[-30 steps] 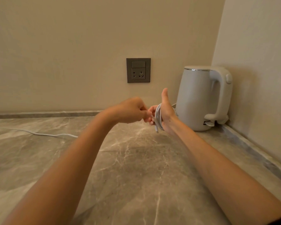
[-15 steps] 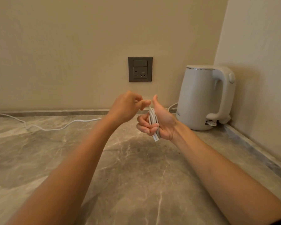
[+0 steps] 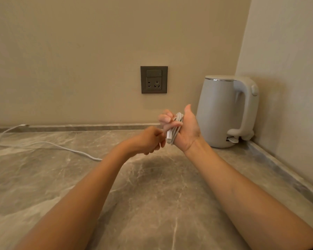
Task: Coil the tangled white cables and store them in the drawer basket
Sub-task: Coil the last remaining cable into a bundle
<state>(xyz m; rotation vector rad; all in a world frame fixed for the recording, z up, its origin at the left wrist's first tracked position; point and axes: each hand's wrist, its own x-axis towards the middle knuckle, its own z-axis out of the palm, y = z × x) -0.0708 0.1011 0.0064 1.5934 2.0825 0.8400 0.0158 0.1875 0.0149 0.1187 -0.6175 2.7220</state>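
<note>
Above the marble counter (image 3: 152,204), near the back corner: right hand (image 3: 185,131) raised, thumb up, fingers curled round a coil (image 3: 175,128) of white cable wound across the palm. One plug end sticks out at the bottom of the bundle. Left hand (image 3: 148,142) just beside and below it, fingers curled, apparently pinching the feed strand (the strand is mostly hidden inside the fist). Loose tail (image 3: 52,144) lies on the counter to the left, looping back to the wall edge. Kettle (image 3: 222,112) stands close behind the right hand; wall socket (image 3: 154,79) above. Drawer basket not in view.

Step in hand, by my reading: winding the next turn. To do it well:
- Slide the left pinch out along the tail for slack.
- Lay each turn flat beside the last, with even tension, never tight.
- Watch the tail's loop for kinks as it drags in.
- Mind the kettle on the upswing.
- Leave a short end to bind the bundle.
</note>
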